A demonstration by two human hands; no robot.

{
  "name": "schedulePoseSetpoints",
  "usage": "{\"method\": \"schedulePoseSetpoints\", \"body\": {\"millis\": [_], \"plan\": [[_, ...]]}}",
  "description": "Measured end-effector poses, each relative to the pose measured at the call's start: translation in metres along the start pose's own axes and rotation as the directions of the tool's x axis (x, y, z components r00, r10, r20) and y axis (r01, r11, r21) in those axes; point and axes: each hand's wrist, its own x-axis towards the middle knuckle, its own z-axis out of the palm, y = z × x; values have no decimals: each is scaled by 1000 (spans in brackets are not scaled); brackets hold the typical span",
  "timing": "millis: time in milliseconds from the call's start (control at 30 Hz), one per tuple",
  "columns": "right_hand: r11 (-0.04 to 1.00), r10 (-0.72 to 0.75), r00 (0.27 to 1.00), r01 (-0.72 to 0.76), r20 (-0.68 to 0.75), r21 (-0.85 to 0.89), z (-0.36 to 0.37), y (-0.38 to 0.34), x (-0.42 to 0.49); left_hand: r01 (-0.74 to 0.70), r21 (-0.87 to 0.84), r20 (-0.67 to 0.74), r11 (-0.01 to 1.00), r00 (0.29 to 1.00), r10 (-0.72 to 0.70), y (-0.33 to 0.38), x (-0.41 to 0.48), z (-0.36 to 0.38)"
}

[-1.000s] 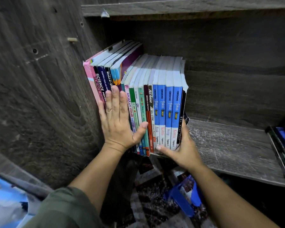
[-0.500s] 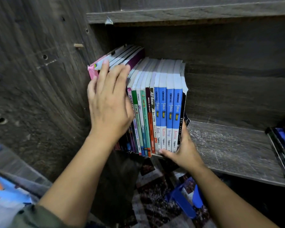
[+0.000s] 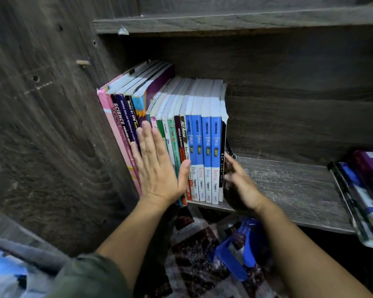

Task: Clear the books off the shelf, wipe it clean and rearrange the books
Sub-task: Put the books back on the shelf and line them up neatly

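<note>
Standing beside the person, I see the row of books [image 3: 205, 143] upright on the shelf [image 3: 289, 190], packed against the left side wall [image 3: 52, 125], with the spines to the front. The left hand [image 3: 157, 168] lies flat on the spines of the left and middle books, fingers straight and together, thumb spread; it grips nothing. I judge that it presses the spines to bring them into one line.

The right hand [image 3: 243, 186] is at the other end of the row, against the thin black book [image 3: 223, 147] which closes it. This hand is blurred, so I cannot tell if it pinches that book or only leans on it. Its place makes sense: this end has no support, and a hand there can stop the row from falling onto the bare part of the shelf.

The taller books near the wall lean a little; the blue ones stand straighter. Well apart, at the right end, lies another pile of books [image 3: 364, 190]. This looks to me like the rearranging step, though I cannot be sure.
</note>
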Motion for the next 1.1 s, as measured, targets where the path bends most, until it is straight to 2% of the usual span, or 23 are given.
{"method": "schedulePoseSetpoints", "body": {"millis": [67,100,167,233,300,333,467,533,633,700,767,833,900,967,1100], "plan": [[984,68,994,-52,-88,173,-5,4,9,-37,62,-43,997,998,39,-9,-3,12],[983,97,984,-72,-151,167,-6,6,14,-56,88,-70,995,996,62,-13,-3,17],[993,109,962,-115,-252,-11,-7,15,24,-88,111,-111,990,989,100,-20,-3,23],[945,97,956,-176,-277,-275,-1,19,32,-103,105,-141,989,983,117,-22,-4,27],[910,108,950,-213,-294,-356,8,22,40,-117,94,-165,989,977,132,-23,-5,30],[916,98,947,-206,-307,-344,13,23,44,-126,90,-171,988,975,140,-24,-5,30],[978,145,936,-184,-322,-94,16,31,54,-136,80,-187,987,971,149,-24,-3,31],[983,146,949,-172,-280,-68,9,39,60,-138,66,-205,988,967,149,-22,-4,31],[973,127,974,-158,-186,-165,2,20,53,-128,31,-263,991,956,132,-14,5,25],[978,43,987,-73,-155,-197,-1,-3,47,-103,14,-309,995,945,102,-5,16,20],[982,-141,967,110,-210,-153,0,-34,37,-75,14,-326,997,942,76,2,24,17],[916,-397,879,361,-264,-175,6,-66,22,-51,1,-315,999,948,49,3,26,19],[790,-595,779,521,-197,-323,16,-87,10,-37,-3,-303,999,952,34,2,25,21],[713,-636,765,531,-103,-457,25,-97,2,-28,-2,-288,1000,957,26,2,25,22],[693,-520,852,381,-59,-611,20,-110,-15,39,-11,-227,999,973,-40,10,24,9]]}}
